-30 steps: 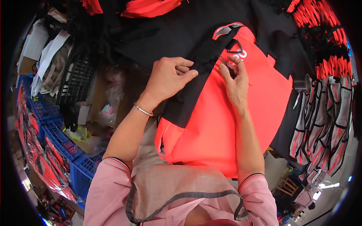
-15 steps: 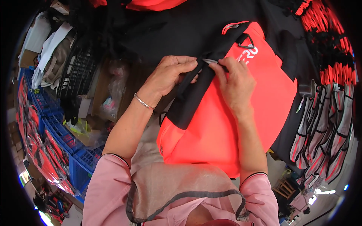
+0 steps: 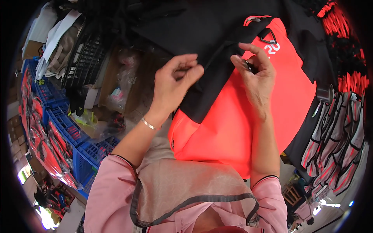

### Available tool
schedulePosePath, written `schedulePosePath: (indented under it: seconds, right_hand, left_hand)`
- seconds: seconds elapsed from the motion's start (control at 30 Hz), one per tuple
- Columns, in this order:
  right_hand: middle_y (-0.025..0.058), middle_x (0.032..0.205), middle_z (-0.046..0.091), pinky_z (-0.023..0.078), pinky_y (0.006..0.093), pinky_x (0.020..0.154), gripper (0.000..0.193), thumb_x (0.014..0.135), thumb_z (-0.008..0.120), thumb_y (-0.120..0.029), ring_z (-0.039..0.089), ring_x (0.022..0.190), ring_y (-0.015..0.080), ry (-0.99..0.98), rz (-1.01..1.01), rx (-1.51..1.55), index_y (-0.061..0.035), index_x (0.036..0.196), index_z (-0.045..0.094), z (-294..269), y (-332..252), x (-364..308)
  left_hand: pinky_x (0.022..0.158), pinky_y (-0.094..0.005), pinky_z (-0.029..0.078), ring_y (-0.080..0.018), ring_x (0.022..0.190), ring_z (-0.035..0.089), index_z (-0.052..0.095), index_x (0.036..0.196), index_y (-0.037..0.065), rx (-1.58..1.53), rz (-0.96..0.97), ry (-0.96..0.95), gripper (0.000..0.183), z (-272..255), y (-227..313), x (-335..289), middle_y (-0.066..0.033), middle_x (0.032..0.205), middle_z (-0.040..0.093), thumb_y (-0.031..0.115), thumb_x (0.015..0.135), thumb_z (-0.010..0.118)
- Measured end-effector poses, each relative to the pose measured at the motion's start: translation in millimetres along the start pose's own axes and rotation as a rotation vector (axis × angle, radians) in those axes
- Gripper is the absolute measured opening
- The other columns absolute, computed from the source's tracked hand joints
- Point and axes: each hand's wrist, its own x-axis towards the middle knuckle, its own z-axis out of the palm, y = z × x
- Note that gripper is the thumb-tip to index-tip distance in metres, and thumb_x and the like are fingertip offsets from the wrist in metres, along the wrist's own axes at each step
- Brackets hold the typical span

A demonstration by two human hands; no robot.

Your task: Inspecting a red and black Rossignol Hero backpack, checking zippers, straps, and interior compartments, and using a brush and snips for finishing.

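Note:
A bright orange-red bag (image 3: 225, 124) with a black panel (image 3: 210, 85) and a black ring lies across the work surface in front of me. My left hand (image 3: 175, 81) hovers at the black panel's left edge, its fingers loosely curled and the thumb apart from the index finger. Nothing shows between them. Over the bag's orange side, my right hand (image 3: 258, 75) keeps small metal thread snips (image 3: 250, 66) in its palm under curled fingers. Its thumb and index finger are spread. Most of the snips is hidden by the hand.
Black fabric (image 3: 175, 27) spreads behind the bag. At left stand a black plastic basket (image 3: 83, 58), an open carton (image 3: 134, 89) with clear plastic, and blue crates (image 3: 83, 155) beside plastic-wrapped red goods (image 3: 37, 128). Grey mesh pieces with dark edging (image 3: 330, 132) hang at right.
Both hands have drawn off the black panel and apart. The snips' blade, which pointed at the panel between the hands, now sits back in my right palm. The bag appears shifted slightly right and up.

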Motion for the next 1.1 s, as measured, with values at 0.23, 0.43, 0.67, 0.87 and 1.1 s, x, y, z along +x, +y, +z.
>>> schedulePosePath:
  seconds: [0.23,0.43,0.67,0.87,1.1]
  right_hand:
    - [0.0134,0.071,0.066,0.052,0.0359,0.060,0.040,0.077,0.079,-0.023,0.065,0.065,0.0299,-0.338,-0.318,-0.619,-0.0114,0.114,0.069,2.7,-14.4,23.0]
    - [0.0083,0.063,0.066,0.050,0.0388,0.055,0.039,0.071,0.081,-0.038,0.066,0.063,0.0281,-0.396,-0.395,-0.882,-0.0081,0.094,0.071,10.5,-25.2,41.1]
    - [0.0066,0.067,0.068,0.049,0.0391,0.055,0.041,0.070,0.081,-0.040,0.067,0.067,0.0264,-0.455,-0.387,-0.941,-0.0063,0.089,0.069,16.9,-22.5,45.5]
    - [0.0065,0.067,0.067,0.048,0.0388,0.054,0.040,0.070,0.081,-0.040,0.067,0.067,0.0261,-0.387,-0.346,-0.851,-0.0064,0.088,0.069,15.7,-17.8,39.4]
    - [0.0079,0.075,0.069,0.049,0.0397,0.057,0.041,0.071,0.080,-0.040,0.067,0.070,0.0265,-0.402,-0.361,-0.862,-0.0070,0.091,0.069,15.6,-18.4,41.9]
  left_hand:
    - [0.075,-0.0264,0.051,-0.0148,0.085,0.062,0.066,0.104,-0.002,0.055,-0.145,-0.023,0.053,4.2,-4.1,-38.7,-0.0079,0.104,0.061,0.033,0.071,0.088]
    - [0.076,-0.0242,0.049,-0.0125,0.088,0.060,0.071,0.104,-0.003,-0.041,-0.144,-0.147,0.039,-1.3,0.5,-35.4,-0.0066,0.107,0.059,0.027,0.081,0.080]
    - [0.089,-0.0263,0.044,-0.0141,0.102,0.055,0.071,0.106,-0.002,-0.155,-0.137,-0.265,0.030,-4.6,-5.7,-32.2,-0.0058,0.109,0.058,0.022,0.089,0.070]
    - [0.088,-0.0255,0.044,-0.0137,0.103,0.055,0.070,0.108,-0.004,-0.240,-0.173,-0.287,0.033,-5.1,-10.4,-31.5,-0.0057,0.109,0.057,0.024,0.090,0.069]
    - [0.089,-0.0255,0.045,-0.0132,0.103,0.055,0.069,0.109,-0.004,-0.301,-0.169,-0.301,0.032,-2.0,-14.9,-33.7,-0.0053,0.111,0.056,0.024,0.092,0.066]
